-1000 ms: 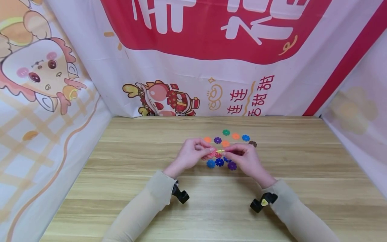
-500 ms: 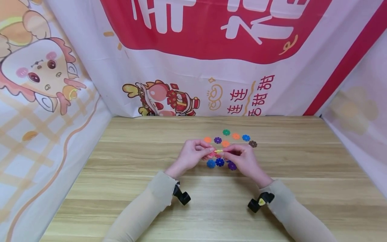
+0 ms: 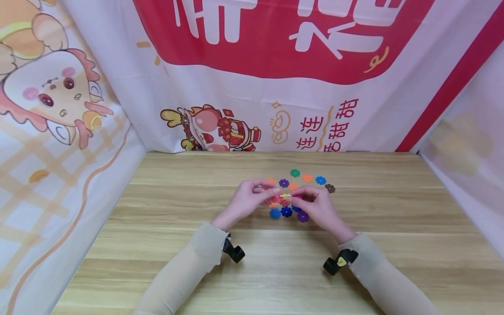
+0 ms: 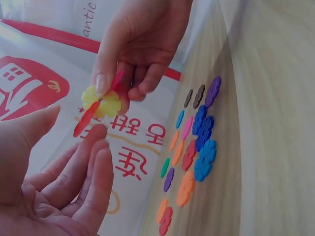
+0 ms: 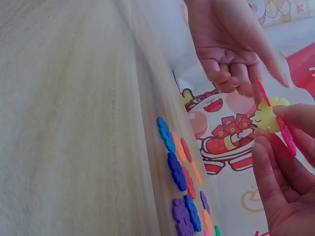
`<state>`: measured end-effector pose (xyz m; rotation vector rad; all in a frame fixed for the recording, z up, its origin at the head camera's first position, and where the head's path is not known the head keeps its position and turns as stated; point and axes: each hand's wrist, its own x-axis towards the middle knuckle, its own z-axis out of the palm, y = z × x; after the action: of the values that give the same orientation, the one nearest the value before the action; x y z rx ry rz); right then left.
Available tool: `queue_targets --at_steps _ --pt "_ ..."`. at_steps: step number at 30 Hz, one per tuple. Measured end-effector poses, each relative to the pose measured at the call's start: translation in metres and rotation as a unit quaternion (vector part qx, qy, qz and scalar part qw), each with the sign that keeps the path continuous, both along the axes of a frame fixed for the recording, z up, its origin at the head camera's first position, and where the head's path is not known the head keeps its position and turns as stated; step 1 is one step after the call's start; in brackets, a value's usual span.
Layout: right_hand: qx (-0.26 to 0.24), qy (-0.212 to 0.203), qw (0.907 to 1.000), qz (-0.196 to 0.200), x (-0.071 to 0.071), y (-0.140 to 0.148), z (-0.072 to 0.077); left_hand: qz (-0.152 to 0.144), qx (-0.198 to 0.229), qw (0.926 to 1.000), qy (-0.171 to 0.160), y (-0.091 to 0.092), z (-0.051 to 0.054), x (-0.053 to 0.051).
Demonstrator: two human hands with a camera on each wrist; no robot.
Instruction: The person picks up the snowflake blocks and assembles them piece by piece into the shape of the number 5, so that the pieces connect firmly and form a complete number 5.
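Note:
My right hand (image 3: 320, 208) pinches a yellow flower-shaped interlocking disc (image 5: 268, 118) between thumb and fingers, above the table. A red disc (image 4: 87, 118) and a pink disc (image 5: 286, 137) are slotted into opposite sides of the yellow one. My left hand (image 4: 59, 182) is beside the red disc, its thumb spread away from its fingers; whether a fingertip touches the disc I cannot tell. Below the hands lie loose discs, among them a dark blue disc (image 3: 286, 211), a purple disc (image 3: 302, 216) and a light blue disc (image 3: 275, 213). The hands partly cover others in the head view.
Farther back on the wooden table (image 3: 177, 262) lie a green disc (image 3: 295, 173), a blue disc (image 3: 320, 180) and a brown disc (image 3: 330, 188). A printed cloth (image 3: 228, 87) hangs behind the table, with more cloth at both sides.
My left thumb and fingers have parted from the joined discs, and that hand has shifted slightly. My right hand stays almost in place with the yellow disc.

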<state>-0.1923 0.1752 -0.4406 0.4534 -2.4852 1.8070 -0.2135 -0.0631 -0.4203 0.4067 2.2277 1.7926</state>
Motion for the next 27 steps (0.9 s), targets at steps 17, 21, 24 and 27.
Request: queue_targets --at_steps 17,21,24,27 --pt "0.038 -0.064 0.9961 -0.048 0.008 0.007 0.03 0.024 -0.102 0.9938 0.038 -0.018 -0.026 -0.042" --pt "0.038 -0.062 0.9962 -0.047 0.001 0.013 0.014 0.024 -0.119 0.9918 0.038 -0.017 -0.031 -0.049" --pt "0.036 -0.056 0.9968 -0.044 -0.001 0.015 0.01 0.028 -0.131 0.9901 0.041 -0.016 -0.032 -0.053" --pt "0.031 -0.051 0.9973 -0.042 0.0 0.016 0.01 0.028 -0.142 0.9885 0.042 -0.015 -0.033 -0.056"
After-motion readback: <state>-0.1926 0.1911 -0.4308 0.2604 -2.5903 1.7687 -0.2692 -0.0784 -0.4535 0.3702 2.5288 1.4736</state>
